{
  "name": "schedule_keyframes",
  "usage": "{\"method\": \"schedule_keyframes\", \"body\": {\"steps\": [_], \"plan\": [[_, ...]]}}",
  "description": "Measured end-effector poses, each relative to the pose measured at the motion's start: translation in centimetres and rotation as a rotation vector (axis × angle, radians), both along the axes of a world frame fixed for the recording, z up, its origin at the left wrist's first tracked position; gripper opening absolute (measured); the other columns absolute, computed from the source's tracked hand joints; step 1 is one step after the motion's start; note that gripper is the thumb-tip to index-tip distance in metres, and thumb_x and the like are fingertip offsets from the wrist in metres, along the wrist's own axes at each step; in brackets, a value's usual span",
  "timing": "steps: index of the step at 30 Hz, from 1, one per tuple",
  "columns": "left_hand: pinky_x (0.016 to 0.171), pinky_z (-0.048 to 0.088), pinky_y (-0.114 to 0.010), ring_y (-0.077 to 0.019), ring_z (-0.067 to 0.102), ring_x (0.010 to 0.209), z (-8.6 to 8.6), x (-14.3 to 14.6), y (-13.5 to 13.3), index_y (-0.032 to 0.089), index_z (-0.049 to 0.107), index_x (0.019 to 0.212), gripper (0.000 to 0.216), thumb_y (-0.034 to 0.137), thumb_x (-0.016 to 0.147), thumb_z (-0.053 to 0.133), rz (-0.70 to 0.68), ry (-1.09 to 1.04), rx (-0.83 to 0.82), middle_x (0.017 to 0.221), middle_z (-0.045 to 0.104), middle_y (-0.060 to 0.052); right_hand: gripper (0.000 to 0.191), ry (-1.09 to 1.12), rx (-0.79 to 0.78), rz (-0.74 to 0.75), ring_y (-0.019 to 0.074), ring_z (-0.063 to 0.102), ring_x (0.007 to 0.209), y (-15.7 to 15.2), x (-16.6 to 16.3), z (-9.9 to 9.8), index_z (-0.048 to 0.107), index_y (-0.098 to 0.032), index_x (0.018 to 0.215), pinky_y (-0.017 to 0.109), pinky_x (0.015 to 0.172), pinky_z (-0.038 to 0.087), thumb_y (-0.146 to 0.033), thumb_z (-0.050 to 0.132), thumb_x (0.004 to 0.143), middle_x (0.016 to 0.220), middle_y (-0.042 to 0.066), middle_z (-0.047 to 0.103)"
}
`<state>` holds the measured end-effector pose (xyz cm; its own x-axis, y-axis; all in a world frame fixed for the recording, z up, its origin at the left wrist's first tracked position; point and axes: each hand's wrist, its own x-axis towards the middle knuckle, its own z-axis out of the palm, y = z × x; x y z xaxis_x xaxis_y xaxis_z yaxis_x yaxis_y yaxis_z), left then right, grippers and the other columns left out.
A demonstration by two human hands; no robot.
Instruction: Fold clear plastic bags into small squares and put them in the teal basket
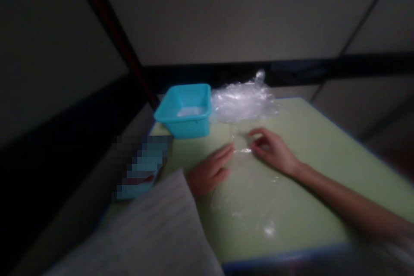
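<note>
A clear plastic bag (249, 189) lies flat on the pale green table (323, 146), stretching from the near edge towards my hands. My left hand (210, 170) rests flat on the bag's left side, fingers stretched out. My right hand (271, 148) is at the bag's far end, fingers curled in a pinch on the plastic there. A grey sleeve covers my left arm.
A turquoise plastic tub (186, 112) with something white inside stands at the table's far left corner. A heap of crumpled clear plastic bags (242, 101) lies right of it. A blurred-out flat object (142, 166) sits at the left edge. The room is dim.
</note>
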<state>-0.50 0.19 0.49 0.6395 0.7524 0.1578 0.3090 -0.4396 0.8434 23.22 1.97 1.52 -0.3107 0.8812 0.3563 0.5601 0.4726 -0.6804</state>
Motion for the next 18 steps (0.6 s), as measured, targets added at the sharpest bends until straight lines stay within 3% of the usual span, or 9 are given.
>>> {"method": "schedule_keyframes", "body": {"steps": [7, 11, 18], "plan": [[0.111, 0.001, -0.041, -0.026, 0.022, 0.137, -0.1, -0.5, 0.3, 0.023, 0.044, 0.133, 0.056, 0.027, 0.08, 0.059, -0.008, 0.177, 0.115, 0.145, 0.034, -0.007, 0.019, -0.082, 0.287, -0.014, 0.0211, 0.06, 0.087, 0.7, 0.7, -0.4, 0.053, -0.018, 0.102, 0.037, 0.077, 0.048, -0.019, 0.048, 0.084, 0.096, 0.009, 0.062], [0.11, 0.0, -0.043, -0.0282, 0.018, 0.138, -0.1, -0.6, 0.2, 0.019, 0.039, 0.136, 0.059, 0.034, 0.081, 0.057, 0.015, 0.32, 0.225, 0.146, 0.03, -0.011, 0.021, -0.194, 0.321, 0.141, 0.0224, 0.058, 0.095, -0.1, 0.2, 0.0, 0.055, -0.016, 0.106, 0.039, 0.082, 0.048, -0.02, 0.043, 0.089, 0.104, 0.012, 0.062], [0.111, 0.007, -0.05, -0.027, 0.008, 0.14, 0.9, -0.9, 0.7, 0.01, 0.02, 0.142, 0.072, 0.044, 0.084, 0.046, -0.07, 0.792, 0.362, 0.151, 0.015, -0.014, 0.043, -0.413, 0.304, 0.36, 0.0251, 0.048, 0.12, -0.7, -0.6, -0.4, 0.045, -0.009, 0.128, 0.042, 0.101, 0.039, -0.033, 0.042, 0.092, 0.129, 0.017, 0.052]]}}
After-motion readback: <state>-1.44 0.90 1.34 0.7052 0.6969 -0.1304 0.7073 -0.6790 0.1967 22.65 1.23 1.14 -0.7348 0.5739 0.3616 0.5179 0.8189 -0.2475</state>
